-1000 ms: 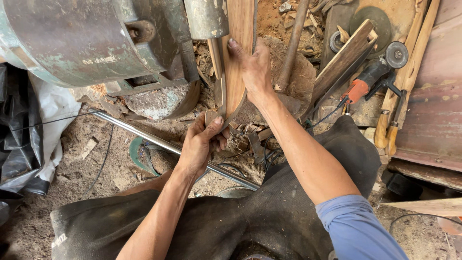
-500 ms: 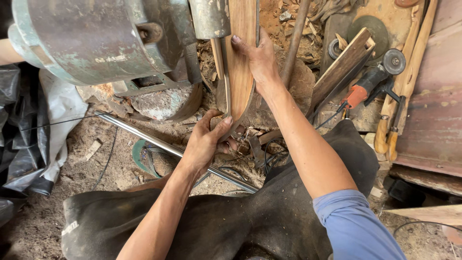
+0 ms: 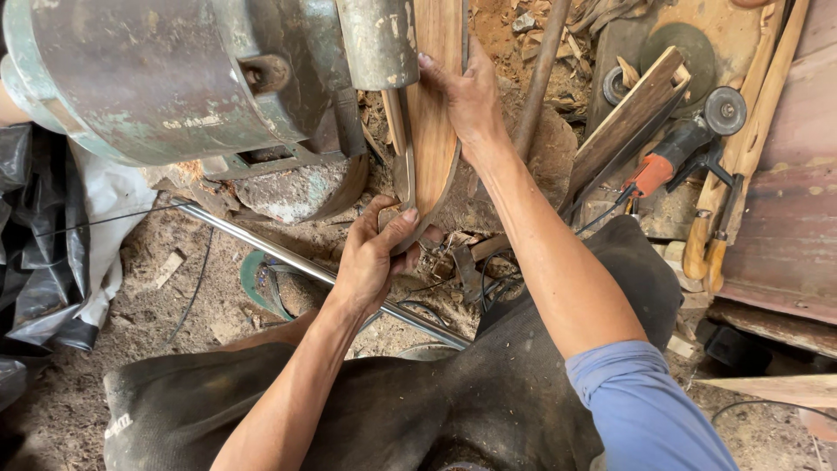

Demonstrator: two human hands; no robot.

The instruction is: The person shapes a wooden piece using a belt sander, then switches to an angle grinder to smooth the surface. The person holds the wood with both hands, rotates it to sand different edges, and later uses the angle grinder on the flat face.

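A long curved piece of brown wood (image 3: 433, 122) stands upright against a grey-green metal machine (image 3: 174, 78). My left hand (image 3: 377, 253) grips the rounded lower end of the wood, thumb on its front face. My right hand (image 3: 466, 92) presses flat on the upper right edge of the same piece, fingers pointing up and left. A dull metal cylinder (image 3: 377, 39) of the machine sits just left of the wood's top. My dark trousers fill the bottom of the view.
A shiny steel rod (image 3: 288, 257) runs diagonally across the sawdust floor below the machine. An orange-and-black angle grinder (image 3: 684, 144) lies at right beside wooden planks (image 3: 628, 118) and wooden-handled tools (image 3: 708, 244). Black plastic sheeting (image 3: 39, 262) lies at left. A green sandal (image 3: 261, 283) lies near my knee.
Both hands have slid the wood slightly upward along the machine. My left thumb has shifted onto the front of the lower end. The view has drifted a little.
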